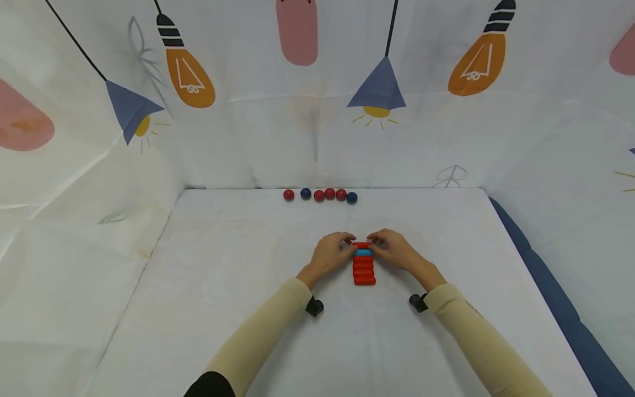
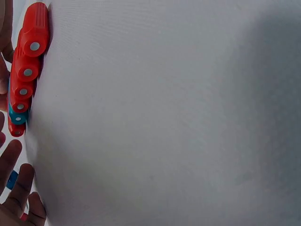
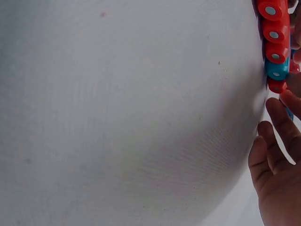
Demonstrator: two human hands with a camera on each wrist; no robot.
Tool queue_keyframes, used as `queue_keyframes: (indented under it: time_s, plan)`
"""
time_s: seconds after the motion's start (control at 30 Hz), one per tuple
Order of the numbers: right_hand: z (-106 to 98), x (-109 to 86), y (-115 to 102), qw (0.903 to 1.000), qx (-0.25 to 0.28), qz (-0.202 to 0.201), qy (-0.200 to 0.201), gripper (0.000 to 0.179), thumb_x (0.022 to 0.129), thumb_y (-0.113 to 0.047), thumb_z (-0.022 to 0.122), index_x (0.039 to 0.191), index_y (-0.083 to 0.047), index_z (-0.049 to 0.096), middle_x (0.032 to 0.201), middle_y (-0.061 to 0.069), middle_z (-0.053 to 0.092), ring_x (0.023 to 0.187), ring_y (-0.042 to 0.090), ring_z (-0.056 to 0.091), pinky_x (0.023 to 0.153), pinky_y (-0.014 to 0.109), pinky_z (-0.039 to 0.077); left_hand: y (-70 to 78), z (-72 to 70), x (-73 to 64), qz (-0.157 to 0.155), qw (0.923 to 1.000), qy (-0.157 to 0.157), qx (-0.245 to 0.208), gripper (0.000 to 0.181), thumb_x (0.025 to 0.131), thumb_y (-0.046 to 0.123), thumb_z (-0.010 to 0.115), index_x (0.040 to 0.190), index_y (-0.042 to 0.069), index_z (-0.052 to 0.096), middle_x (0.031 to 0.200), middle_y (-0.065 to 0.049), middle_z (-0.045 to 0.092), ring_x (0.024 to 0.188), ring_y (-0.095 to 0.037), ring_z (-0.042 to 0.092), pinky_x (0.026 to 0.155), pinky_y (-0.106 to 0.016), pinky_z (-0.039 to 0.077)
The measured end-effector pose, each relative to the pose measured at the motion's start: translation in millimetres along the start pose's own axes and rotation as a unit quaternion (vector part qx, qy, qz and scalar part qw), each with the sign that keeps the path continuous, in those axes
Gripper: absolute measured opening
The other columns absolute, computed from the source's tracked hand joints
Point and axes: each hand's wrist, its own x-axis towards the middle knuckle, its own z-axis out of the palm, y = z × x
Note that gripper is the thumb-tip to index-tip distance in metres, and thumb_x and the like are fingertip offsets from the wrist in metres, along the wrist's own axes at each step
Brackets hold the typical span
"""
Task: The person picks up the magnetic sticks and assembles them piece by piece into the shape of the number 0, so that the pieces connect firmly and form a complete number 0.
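Note:
A row of short red plastic rods (image 1: 364, 270) lies side by side on the white table, with one light-blue rod (image 1: 364, 252) near its far end. Beyond the blue one is the farthest red rod (image 1: 362, 245). From the left, my left hand (image 1: 327, 255) pinches that rod's end between thumb and index finger. At its other end my right hand (image 1: 397, 251) does the same. Both wrist views show pale round spots on the rod ends; the left one has the nearest red rod (image 2: 35, 28) at upper left. In the right wrist view, the right hand's other fingers (image 3: 265, 155) are spread loosely.
Several red balls (image 1: 329, 193) and dark-blue balls (image 1: 351, 198) sit along the back edge of the white table (image 1: 223, 264). A patterned white curtain (image 1: 258, 127) hangs behind it. Dark-blue fabric (image 1: 550, 286) runs beside the right edge.

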Motion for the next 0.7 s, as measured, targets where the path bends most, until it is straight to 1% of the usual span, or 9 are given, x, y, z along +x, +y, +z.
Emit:
queue_keyframes:
  time_s: [0.13,0.33,0.47,0.57,0.7]
  plan:
    - [0.6,2.6,0.1,1.0000,-0.002,0.000,-0.002,0.024,0.095,-0.003,0.068,0.118,0.005,0.071,0.108,0.017,0.072,0.101,0.033,0.068,0.093,0.051,0.057,1.2,2.7,3.0,-0.007,0.9999,0.002,0.010,0.028,0.101,0.029,0.067,0.126,0.016,0.072,0.116,0.000,0.075,0.099,-0.017,0.065,0.095,-0.033,0.055]
    - [0.5,3.9,0.9,0.9998,-0.013,0.012,-0.008,0.023,0.096,-0.004,0.068,0.117,0.005,0.072,0.109,0.016,0.073,0.103,0.032,0.068,0.095,0.050,0.057,5.3,2.2,5.3,-0.010,0.9999,-0.002,0.007,0.023,0.101,0.023,0.067,0.120,0.013,0.075,0.114,0.000,0.077,0.102,-0.017,0.068,0.097,-0.033,0.055]
    - [-0.9,5.0,-1.3,0.9997,-0.020,0.013,-0.005,0.022,0.096,-0.005,0.068,0.116,0.005,0.072,0.107,0.016,0.073,0.101,0.032,0.069,0.093,0.050,0.058,8.8,1.2,7.0,-0.012,0.9998,-0.002,0.014,0.022,0.101,0.020,0.068,0.120,0.012,0.075,0.114,-0.001,0.077,0.102,-0.018,0.068,0.097,-0.033,0.055]
    - [-1.2,7.6,-2.0,0.9997,-0.021,0.016,-0.004,0.021,0.096,-0.006,0.069,0.115,0.004,0.073,0.106,0.016,0.073,0.099,0.031,0.068,0.092,0.050,0.058,10.1,1.0,8.7,-0.007,0.9997,0.008,0.022,0.021,0.100,0.019,0.068,0.119,0.012,0.076,0.114,-0.001,0.077,0.105,-0.017,0.070,0.098,-0.034,0.055]
    - [-2.4,12.6,-5.8,0.9994,-0.020,0.029,-0.002,0.022,0.097,-0.008,0.069,0.116,0.002,0.073,0.107,0.014,0.073,0.101,0.030,0.066,0.094,0.049,0.057,9.4,-1.1,10.0,-0.008,0.9991,0.025,0.033,0.022,0.099,0.020,0.070,0.118,0.012,0.076,0.113,-0.001,0.077,0.107,-0.017,0.070,0.099,-0.034,0.055]
